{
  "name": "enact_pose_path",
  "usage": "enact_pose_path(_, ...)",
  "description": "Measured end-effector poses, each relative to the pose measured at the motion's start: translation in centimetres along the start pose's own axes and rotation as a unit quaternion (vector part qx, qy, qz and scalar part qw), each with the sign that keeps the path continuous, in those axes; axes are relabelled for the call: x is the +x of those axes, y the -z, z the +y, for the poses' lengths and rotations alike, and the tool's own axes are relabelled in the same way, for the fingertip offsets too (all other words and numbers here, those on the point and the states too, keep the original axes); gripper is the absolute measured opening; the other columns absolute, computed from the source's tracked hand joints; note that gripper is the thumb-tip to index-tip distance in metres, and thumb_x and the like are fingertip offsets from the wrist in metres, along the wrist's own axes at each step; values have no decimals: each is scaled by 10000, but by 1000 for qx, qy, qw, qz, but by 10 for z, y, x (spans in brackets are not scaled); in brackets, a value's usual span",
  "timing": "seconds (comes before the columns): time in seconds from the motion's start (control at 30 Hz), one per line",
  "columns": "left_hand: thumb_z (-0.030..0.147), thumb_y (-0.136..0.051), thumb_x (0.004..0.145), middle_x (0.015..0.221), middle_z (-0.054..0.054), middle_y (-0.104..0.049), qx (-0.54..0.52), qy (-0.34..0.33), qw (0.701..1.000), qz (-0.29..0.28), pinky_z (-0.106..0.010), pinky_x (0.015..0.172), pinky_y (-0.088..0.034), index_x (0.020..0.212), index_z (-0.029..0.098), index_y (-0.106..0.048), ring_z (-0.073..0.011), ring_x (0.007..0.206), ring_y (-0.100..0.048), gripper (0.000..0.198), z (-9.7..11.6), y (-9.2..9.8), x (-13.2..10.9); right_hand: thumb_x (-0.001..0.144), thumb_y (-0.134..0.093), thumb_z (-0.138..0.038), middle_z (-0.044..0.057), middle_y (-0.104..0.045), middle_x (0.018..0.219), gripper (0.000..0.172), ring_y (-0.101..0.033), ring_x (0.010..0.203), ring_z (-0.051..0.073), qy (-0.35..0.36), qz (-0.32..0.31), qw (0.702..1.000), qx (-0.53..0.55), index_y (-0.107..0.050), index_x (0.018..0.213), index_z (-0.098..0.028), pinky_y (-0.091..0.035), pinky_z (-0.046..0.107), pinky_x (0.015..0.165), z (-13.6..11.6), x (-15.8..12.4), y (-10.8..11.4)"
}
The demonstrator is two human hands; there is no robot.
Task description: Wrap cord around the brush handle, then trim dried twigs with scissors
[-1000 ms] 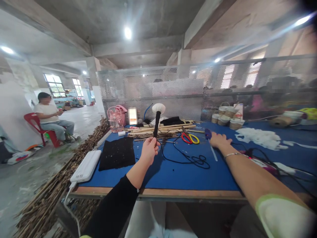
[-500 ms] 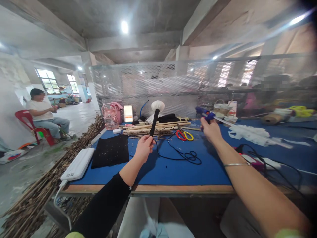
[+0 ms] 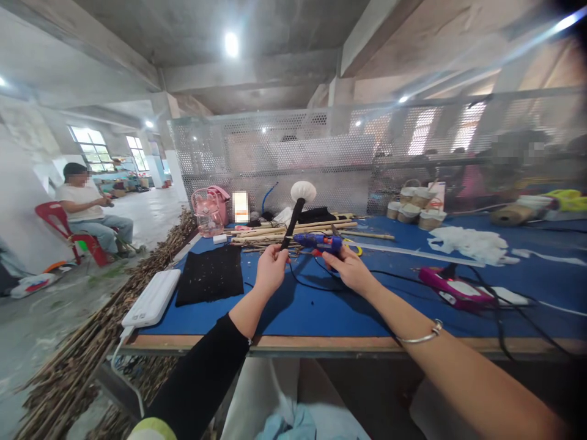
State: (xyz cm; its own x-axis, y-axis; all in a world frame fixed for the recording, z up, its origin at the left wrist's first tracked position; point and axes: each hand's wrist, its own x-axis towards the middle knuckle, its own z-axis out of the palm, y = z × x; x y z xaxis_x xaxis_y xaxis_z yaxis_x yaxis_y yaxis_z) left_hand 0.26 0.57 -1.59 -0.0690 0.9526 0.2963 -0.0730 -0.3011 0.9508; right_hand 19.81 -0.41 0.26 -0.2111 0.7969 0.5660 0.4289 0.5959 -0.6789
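Observation:
My left hand [image 3: 271, 267] is closed around the lower end of a black-wrapped stick [image 3: 294, 221], held upright with a slight tilt. A round white cloth-covered head [image 3: 303, 192] tops the stick. In my right hand [image 3: 349, 267] is a blue hot glue gun [image 3: 326, 241], its nozzle pointing left at the black wrapping just above my left fingers; whether it touches I cannot tell. A long translucent glue stick [image 3: 415, 252] sticks out of the gun's back. Behind the gun, scissors with a yellow handle [image 3: 355, 247] are partly hidden.
A black cloth square [image 3: 210, 275] and white power bank [image 3: 151, 298] lie on the left of the blue table [image 3: 330, 318]. Thin wooden sticks [image 3: 270, 231] lie behind my hands. To the right are a purple power strip [image 3: 454, 287], cords, white material [image 3: 472, 244] and small pots [image 3: 415, 211]. A person [image 3: 89, 208] sits far left.
My right hand has brought the glue gun leftward from the right side of the table to the black-wrapped stick. My left hand keeps its hold, shifted slightly in view.

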Motion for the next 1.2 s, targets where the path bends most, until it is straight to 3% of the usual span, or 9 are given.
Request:
enact_pose_path(0.13, 319, -567, 752, 573, 23, -559, 8, -4, 1000, -3, -179, 405, -262, 900, 154, -540, -45, 395, -343, 224, 1, 0, -1, 819, -455, -470, 6, -534, 635, 345, -483, 580, 140, -7, 17, 1000, 6, -629, 913, -188, -439, 280, 607, 3, -1, 0)
enact_pose_path(0.4, 322, -552, 761, 582, 20, -559, 18, -17, 1000, -11, -186, 424, -282, 927, 151, -540, -50, 405, -355, 239, 0, -1, -1, 793, -481, -496, 5, -539, 607, 351, -472, 547, 133, -22, -18, 999, 16, -641, 822, -185, -421, 269, 552, -4, -3, 2)
enact_pose_path(0.6, 334, -534, 774, 588, 25, -555, 21, -24, 999, -7, -178, 418, -270, 934, 145, -533, -46, 412, -355, 247, -1, 1, 0, 778, -504, -513, 4, -529, 608, 390, -437, 536, 121, -19, 15, 998, 64, -613, 863, -148, -393, 259, 536, -1, -3, 3)
enact_pose_path(0.83, 316, -528, 776, 590, 24, -551, 24, -25, 999, -8, -178, 426, -280, 935, 140, -531, -47, 416, -364, 237, -1, 1, -1, 781, -500, -514, 27, -566, 690, 388, -447, 535, 116, -17, 7, 998, 56, -606, 856, -148, -391, 255, 527, 2, -2, 3)
enact_pose_path(1.03, 307, -523, 778, 592, 21, -555, 27, -18, 999, -11, -178, 422, -276, 948, 140, -527, -46, 411, -354, 238, 0, 1, -1, 806, -471, -495, -9, -482, 579, 369, -433, 517, 113, -16, 0, 999, 44, -582, 794, -143, -375, 251, 520, 6, -2, 3)
enact_pose_path(1.2, 304, -532, 774, 589, 22, -554, 27, -15, 999, -6, -179, 436, -290, 933, 143, -534, -49, 422, -376, 226, 1, 1, -2, 818, -468, -466, 1, -503, 578, 349, -470, 565, 130, 11, 17, 1000, 14, -590, 749, -147, -399, 259, 560, 9, -1, 3)
